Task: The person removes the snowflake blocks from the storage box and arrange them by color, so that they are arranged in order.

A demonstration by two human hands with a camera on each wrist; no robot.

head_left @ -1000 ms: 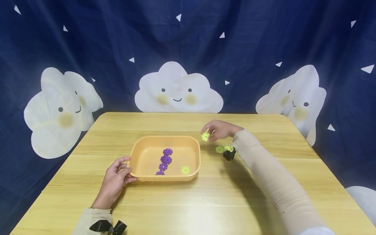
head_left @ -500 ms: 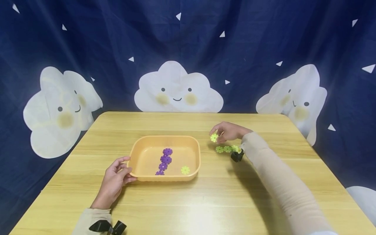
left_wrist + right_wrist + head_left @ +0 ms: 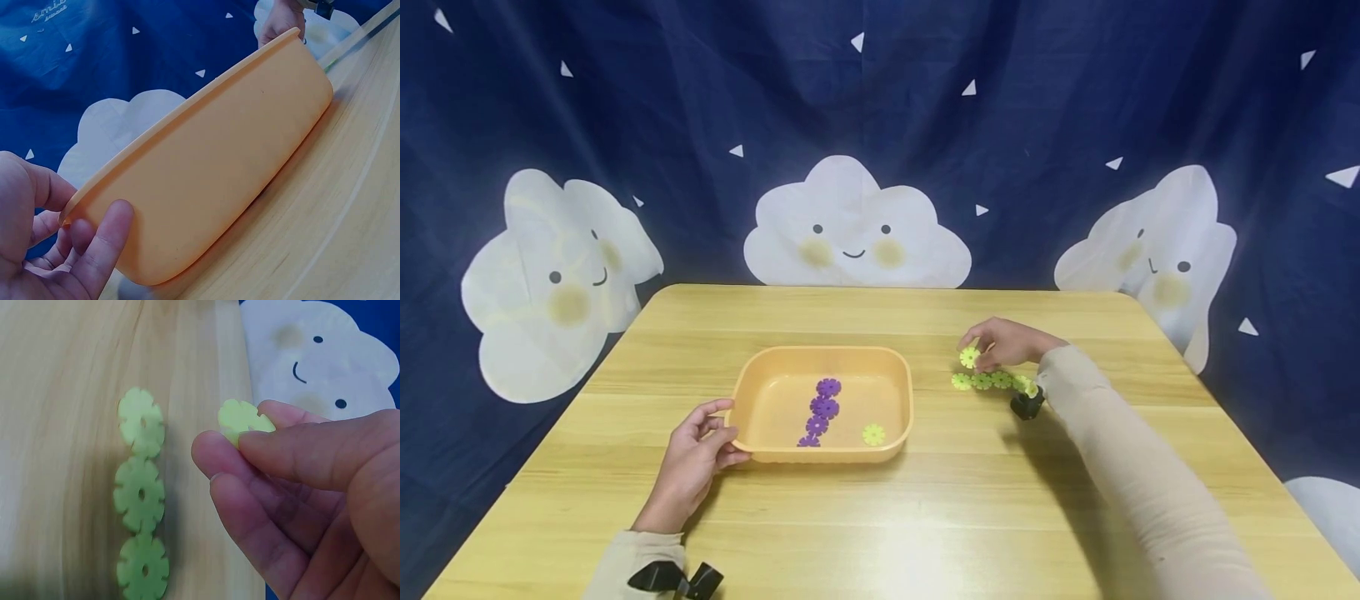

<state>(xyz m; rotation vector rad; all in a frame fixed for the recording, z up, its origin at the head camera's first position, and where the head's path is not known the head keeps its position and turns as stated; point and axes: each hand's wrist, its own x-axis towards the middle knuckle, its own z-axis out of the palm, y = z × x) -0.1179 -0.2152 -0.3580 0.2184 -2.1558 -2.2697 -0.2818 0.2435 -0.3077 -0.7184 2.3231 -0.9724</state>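
Note:
My left hand (image 3: 691, 458) grips the left rim of an orange plastic basin (image 3: 820, 456), thumb and fingers on either side of its edge in the left wrist view. Inside the basin lie a chain of purple snowflake discs (image 3: 824, 407) and one yellow-green disc (image 3: 873, 434). On the right, my right hand (image 3: 1009, 342) pinches a single yellow-green snowflake disc (image 3: 240, 419) between thumb and fingers. Just in front of that hand, a row of several yellow-green discs (image 3: 982, 381) lies on the table; the right wrist view shows neighbouring discs (image 3: 141, 494) meeting at their edges.
The pale wooden table (image 3: 820, 525) reaches back to a dark blue curtain (image 3: 700, 75) printed with white clouds. Black wrist devices sit on both arms, the right one (image 3: 1027, 405) close beside the row's right end.
My right hand has moved rightward and slightly nearer along the row, carrying the disc, and more of the row's left part shows. The left hand and basin stay in place.

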